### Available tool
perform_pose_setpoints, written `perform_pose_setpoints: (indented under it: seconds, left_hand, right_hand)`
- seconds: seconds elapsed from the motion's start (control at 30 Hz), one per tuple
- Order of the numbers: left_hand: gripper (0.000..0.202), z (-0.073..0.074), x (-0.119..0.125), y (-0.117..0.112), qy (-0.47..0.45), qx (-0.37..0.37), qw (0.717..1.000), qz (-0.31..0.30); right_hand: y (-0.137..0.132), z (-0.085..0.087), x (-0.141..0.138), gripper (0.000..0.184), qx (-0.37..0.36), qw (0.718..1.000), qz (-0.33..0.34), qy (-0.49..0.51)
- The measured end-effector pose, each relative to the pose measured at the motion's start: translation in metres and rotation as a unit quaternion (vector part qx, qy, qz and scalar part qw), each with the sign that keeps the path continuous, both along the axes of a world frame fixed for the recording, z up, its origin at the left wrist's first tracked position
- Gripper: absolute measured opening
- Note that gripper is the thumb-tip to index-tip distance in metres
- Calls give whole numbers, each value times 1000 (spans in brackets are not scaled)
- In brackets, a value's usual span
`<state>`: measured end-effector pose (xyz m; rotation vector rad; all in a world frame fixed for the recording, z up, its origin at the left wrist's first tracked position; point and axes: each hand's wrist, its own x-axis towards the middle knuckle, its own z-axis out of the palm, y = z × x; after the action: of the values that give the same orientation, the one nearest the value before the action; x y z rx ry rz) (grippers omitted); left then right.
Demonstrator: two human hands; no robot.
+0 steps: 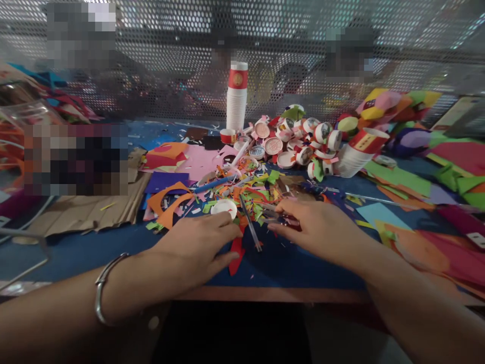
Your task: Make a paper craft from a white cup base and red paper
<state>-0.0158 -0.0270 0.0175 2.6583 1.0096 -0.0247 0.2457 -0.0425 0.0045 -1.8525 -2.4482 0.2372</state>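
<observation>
The right hand (322, 227) grasps the dark-red handle of what appear to be scissors (290, 221), blades pointing left across the scraps. The left hand (199, 245) is palm down, fingers loosely bent over a strip of red paper (237, 255); whether it grips the strip cannot be told.

Governing relation: the strip lies at the left fingertips, left of the scissors, its long axis running roughly toward the person. The left hand is clearly nearer to it. A pen (250, 224) lies on the blue surface (291, 270) between strip and scissors, slanting from far left to near right, closer to the left fingertips.
</observation>
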Motion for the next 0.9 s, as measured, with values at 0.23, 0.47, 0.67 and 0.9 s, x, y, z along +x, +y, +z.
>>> perform_pose_setpoints:
  seconds: [0.23,0.47,0.67,0.9]
  left_hand:
    - [21,-12,-11,3,-75,20,992,-95]
    - [21,-37,-9,0,-159,124,966,-163]
    - [18,-37,-12,-10,-141,198,955,-171]
    - [26,-32,-15,-27,-98,255,946,-175]
  right_hand:
    - [-15,-22,-2,32,40,999,8,14]
    - [-28,-29,-1,28,103,993,40,42]
    - [-31,-20,12,29,176,983,27,44]
    - [-48,-24,26,15,273,957,-19,91]
